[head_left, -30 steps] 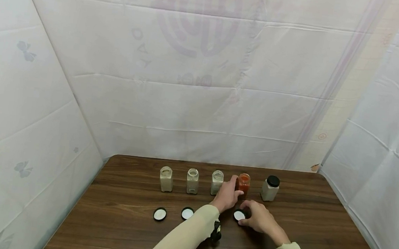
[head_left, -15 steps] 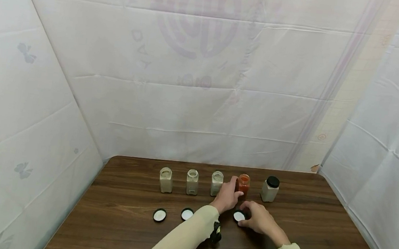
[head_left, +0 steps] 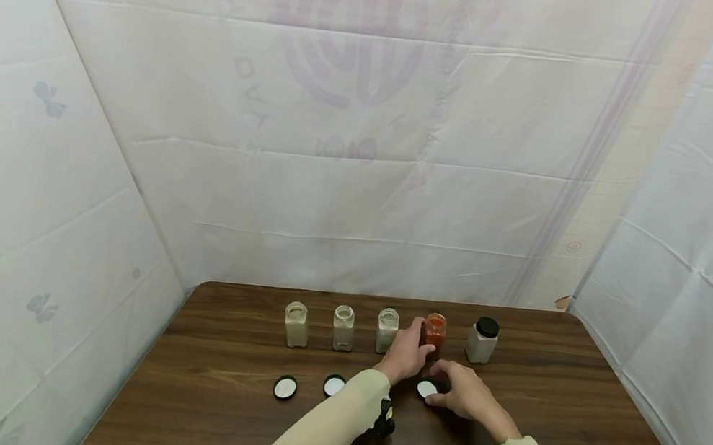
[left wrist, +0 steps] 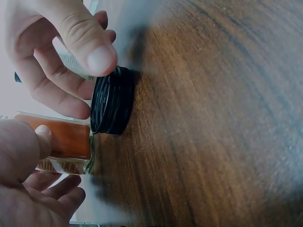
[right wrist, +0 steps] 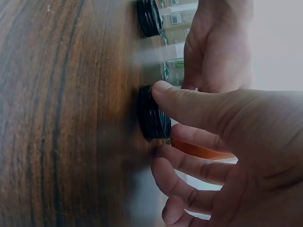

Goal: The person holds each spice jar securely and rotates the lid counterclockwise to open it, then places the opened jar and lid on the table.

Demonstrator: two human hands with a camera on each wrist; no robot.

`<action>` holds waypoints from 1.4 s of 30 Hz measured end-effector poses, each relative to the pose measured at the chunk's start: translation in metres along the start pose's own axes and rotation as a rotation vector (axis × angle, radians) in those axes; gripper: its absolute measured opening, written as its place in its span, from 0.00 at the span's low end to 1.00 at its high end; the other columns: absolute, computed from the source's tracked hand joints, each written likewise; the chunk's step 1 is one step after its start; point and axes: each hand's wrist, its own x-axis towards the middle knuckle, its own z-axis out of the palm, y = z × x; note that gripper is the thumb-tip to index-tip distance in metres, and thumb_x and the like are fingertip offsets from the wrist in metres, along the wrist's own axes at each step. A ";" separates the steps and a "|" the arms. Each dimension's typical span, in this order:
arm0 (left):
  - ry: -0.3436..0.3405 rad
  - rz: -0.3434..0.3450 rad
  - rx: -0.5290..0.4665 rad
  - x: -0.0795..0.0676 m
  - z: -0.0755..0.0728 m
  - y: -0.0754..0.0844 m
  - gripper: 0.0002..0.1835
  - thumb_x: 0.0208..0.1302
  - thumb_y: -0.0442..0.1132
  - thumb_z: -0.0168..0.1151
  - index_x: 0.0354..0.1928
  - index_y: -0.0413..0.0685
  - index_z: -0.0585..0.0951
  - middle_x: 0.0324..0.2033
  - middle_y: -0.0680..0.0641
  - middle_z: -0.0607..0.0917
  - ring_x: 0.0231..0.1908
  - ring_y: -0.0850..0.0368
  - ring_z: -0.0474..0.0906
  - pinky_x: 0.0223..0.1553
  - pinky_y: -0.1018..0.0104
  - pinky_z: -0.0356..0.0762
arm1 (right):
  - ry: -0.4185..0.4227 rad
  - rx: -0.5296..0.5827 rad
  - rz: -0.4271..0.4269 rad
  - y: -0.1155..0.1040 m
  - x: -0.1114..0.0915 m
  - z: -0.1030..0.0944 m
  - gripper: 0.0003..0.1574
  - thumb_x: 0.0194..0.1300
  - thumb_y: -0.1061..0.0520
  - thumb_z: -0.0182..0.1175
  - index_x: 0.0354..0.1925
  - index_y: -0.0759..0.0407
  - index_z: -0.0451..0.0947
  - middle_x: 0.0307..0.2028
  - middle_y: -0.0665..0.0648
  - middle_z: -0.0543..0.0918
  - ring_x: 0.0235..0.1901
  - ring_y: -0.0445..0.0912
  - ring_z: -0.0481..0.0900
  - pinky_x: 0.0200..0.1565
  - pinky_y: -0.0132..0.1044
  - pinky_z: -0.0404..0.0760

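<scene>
My left hand [head_left: 406, 351] grips the side of an uncapped square glass jar [head_left: 436, 331] filled with orange-red powder, which stands upright on the table. Just in front of it, my right hand [head_left: 464, 391] has thumb and fingers around a black screw lid [head_left: 427, 389], lying white inner face up on the wood. In the left wrist view, the thumb touches one side of the lid [left wrist: 113, 101] and fingertips sit at its rim. The right wrist view shows the thumb tip against the lid [right wrist: 154, 113], with the other fingers curved below.
Left of the orange jar stand three uncapped jars: one pale [head_left: 387, 329], one middle [head_left: 343, 328], one beige [head_left: 296, 325]. A jar with its black lid on [head_left: 482, 339] stands to the right. Two more lids lie in front, one left [head_left: 285, 387], one [head_left: 334, 385] beside the left sleeve.
</scene>
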 end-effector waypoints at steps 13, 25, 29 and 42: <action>0.008 0.023 0.021 -0.002 -0.002 0.000 0.33 0.74 0.41 0.63 0.74 0.42 0.62 0.59 0.38 0.82 0.58 0.45 0.81 0.57 0.51 0.79 | 0.038 0.013 0.028 0.006 -0.006 -0.014 0.24 0.56 0.52 0.79 0.49 0.55 0.83 0.42 0.52 0.84 0.44 0.51 0.83 0.42 0.53 0.82; 0.012 0.051 0.020 -0.003 -0.002 0.000 0.33 0.74 0.40 0.63 0.74 0.38 0.62 0.60 0.37 0.82 0.58 0.45 0.81 0.58 0.52 0.79 | 0.047 0.010 0.030 0.009 -0.006 -0.013 0.23 0.59 0.53 0.77 0.50 0.56 0.82 0.45 0.54 0.85 0.47 0.54 0.84 0.44 0.56 0.82; 0.018 0.056 0.008 -0.003 -0.002 0.000 0.33 0.74 0.40 0.63 0.74 0.38 0.62 0.61 0.37 0.81 0.60 0.45 0.80 0.59 0.52 0.78 | 0.062 0.015 0.035 0.010 -0.006 -0.013 0.22 0.60 0.54 0.76 0.51 0.55 0.82 0.46 0.55 0.84 0.47 0.55 0.83 0.45 0.56 0.82; 0.045 0.067 -0.052 -0.003 -0.002 0.001 0.35 0.74 0.45 0.64 0.76 0.43 0.61 0.62 0.41 0.79 0.61 0.46 0.78 0.60 0.51 0.77 | 0.145 0.021 -0.053 0.016 -0.013 -0.018 0.25 0.61 0.53 0.75 0.54 0.59 0.82 0.49 0.59 0.84 0.51 0.58 0.82 0.49 0.58 0.81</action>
